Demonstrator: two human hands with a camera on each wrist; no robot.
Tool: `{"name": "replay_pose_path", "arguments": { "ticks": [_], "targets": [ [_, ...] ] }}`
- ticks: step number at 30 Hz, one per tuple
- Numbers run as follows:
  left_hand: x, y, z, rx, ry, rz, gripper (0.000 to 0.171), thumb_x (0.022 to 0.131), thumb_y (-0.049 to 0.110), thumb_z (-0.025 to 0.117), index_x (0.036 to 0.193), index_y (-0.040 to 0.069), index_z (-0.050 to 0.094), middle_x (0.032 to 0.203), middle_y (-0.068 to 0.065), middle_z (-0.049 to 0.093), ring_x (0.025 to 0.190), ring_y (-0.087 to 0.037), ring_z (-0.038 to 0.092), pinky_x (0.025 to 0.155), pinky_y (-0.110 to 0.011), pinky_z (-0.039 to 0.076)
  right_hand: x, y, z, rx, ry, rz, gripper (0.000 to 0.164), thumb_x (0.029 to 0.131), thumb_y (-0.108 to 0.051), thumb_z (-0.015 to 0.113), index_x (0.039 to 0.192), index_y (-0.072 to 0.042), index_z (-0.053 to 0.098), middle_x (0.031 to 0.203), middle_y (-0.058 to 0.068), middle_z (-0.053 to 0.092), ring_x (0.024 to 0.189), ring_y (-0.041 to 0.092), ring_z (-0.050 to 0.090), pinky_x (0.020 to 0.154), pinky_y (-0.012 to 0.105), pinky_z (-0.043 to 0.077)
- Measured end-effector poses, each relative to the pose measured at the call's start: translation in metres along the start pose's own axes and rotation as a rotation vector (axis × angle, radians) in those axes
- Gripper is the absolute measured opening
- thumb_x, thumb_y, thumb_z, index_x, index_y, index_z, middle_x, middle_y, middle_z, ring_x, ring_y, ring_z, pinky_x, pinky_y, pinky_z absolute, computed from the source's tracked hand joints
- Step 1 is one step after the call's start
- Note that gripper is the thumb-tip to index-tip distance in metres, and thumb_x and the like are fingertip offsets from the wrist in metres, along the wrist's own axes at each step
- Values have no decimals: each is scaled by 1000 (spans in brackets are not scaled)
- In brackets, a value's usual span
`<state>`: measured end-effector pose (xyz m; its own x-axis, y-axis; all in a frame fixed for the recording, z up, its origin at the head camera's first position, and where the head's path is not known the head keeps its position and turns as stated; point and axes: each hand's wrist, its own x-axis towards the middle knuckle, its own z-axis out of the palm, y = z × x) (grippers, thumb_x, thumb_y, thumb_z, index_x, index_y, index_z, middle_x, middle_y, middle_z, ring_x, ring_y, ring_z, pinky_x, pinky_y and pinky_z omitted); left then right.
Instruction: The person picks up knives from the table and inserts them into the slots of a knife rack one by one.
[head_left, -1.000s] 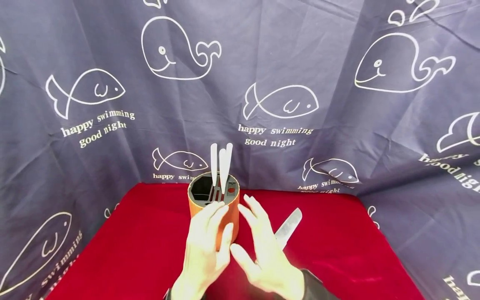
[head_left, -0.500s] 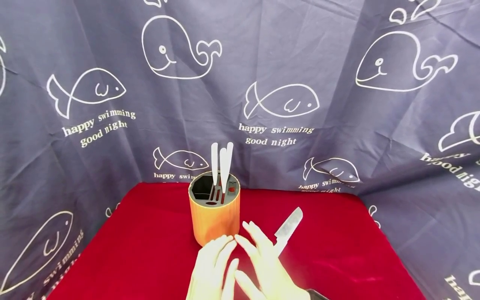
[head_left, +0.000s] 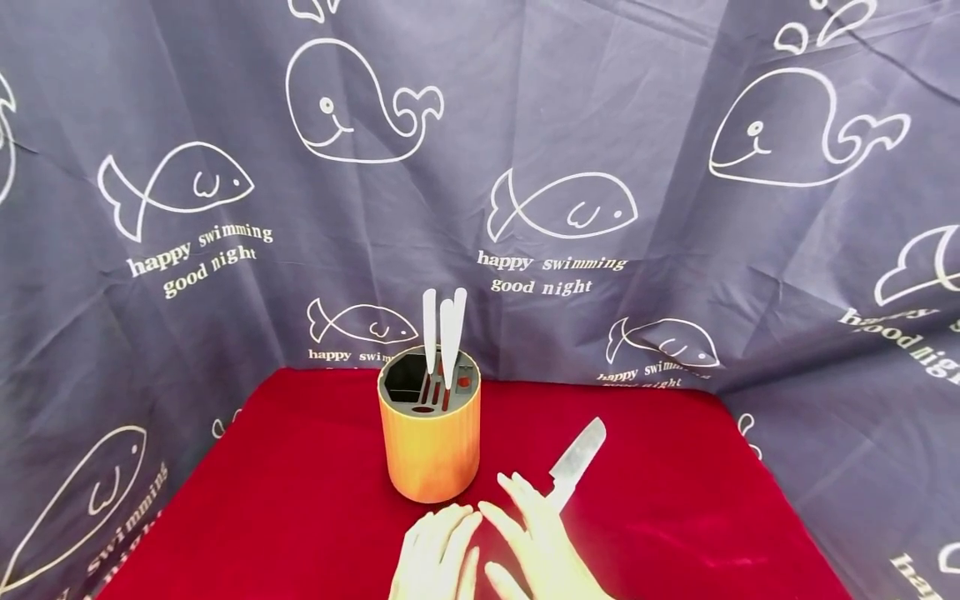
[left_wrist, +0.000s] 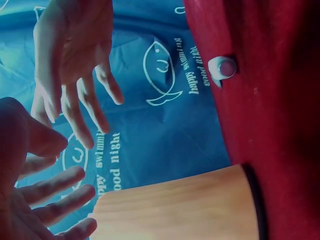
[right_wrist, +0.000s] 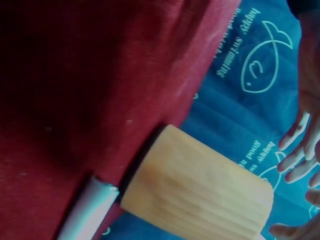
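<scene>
In the head view my left hand [head_left: 438,557] is just in front of an orange knife block [head_left: 431,458], apart from it, with its fingers extended and nothing held. Beside it, my right hand [head_left: 546,546] also holds nothing, its fingers spread and nearly meeting the left fingertips. Three white-handled knives [head_left: 450,337] stand in the block's dark slotted top. A loose knife [head_left: 579,450] lies on the red cloth right of the block, its handle partly behind the right hand. The left wrist view shows the handle end [left_wrist: 225,67] of that knife.
Red cloth [head_left: 300,483] covers the table. A grey-blue curtain [head_left: 570,100] printed with whales and fish hangs behind and at both sides. The block's top has a large dark compartment [head_left: 403,375] at its left and several narrow slots.
Both hands have drawn back from the knife block toward me, uncovering its front and more of the loose knife's handle. The block and the knives stay in place.
</scene>
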<state>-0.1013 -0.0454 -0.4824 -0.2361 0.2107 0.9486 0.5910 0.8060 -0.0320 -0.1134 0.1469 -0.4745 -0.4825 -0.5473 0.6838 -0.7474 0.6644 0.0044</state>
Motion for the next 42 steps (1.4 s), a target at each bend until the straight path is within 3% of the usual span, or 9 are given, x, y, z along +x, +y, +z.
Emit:
{"name": "replay_pose_path", "arguments": {
  "ticks": [6,13,20,27,29,32,35,37,42],
  "targets": [
    [-12,2,5,48,-17,44,37,107,25,39,105,12,74,103,-1,74,94,-18,68,96,-35,42,-6,6,7,4,2,-37,53,105,-50,39,148,-21,50,152,16,48,140,33,41,129,20,4],
    [-16,6,7,62,-52,47,40,108,25,35,105,15,73,102,2,73,94,-16,68,94,-36,42,-6,12,7,-28,-51,-2,55,100,-46,57,151,-28,47,155,12,45,142,32,41,113,39,33],
    [-17,10,8,53,-38,34,39,107,25,36,102,16,74,101,3,73,94,-15,68,96,-35,42,-3,21,6,16,-24,-16,48,107,-42,36,150,-23,48,154,16,45,144,33,40,128,22,9],
    [-17,13,8,46,-73,32,40,108,27,33,102,19,72,100,5,72,92,-14,67,87,-38,45,-3,30,7,23,-23,-16,56,105,-37,21,151,-18,48,154,19,45,141,37,41,130,21,2],
    [-17,13,8,42,-80,36,41,108,27,32,102,19,71,99,6,72,92,-13,67,85,-38,46,-4,33,8,18,-26,-19,56,104,-35,21,151,-17,48,154,19,44,140,38,43,130,26,7],
    [-19,15,10,35,-76,44,40,108,27,33,101,20,71,97,7,72,90,-12,67,81,-38,49,-5,39,10,-1,-36,-13,52,101,-25,35,151,-17,47,154,18,45,138,40,46,123,43,32],
    [-22,17,13,15,-53,71,38,108,27,36,100,19,72,95,6,72,87,-12,68,76,-36,52,-7,45,13,-28,-66,20,67,85,-12,58,151,-19,47,152,18,47,136,41,48,97,54,53],
    [-25,18,16,-11,-52,96,37,109,27,37,102,18,72,95,5,72,85,-12,68,73,-33,54,-8,49,15,-52,-98,50,84,70,-6,70,150,-21,48,151,18,48,135,41,50,87,58,58],
    [-33,23,16,-48,-131,101,37,110,29,37,103,19,71,94,7,68,79,-8,64,65,-22,52,-11,60,18,-98,-200,111,92,60,-1,80,146,-22,52,150,16,50,135,43,51,84,59,59]
  ]
}}
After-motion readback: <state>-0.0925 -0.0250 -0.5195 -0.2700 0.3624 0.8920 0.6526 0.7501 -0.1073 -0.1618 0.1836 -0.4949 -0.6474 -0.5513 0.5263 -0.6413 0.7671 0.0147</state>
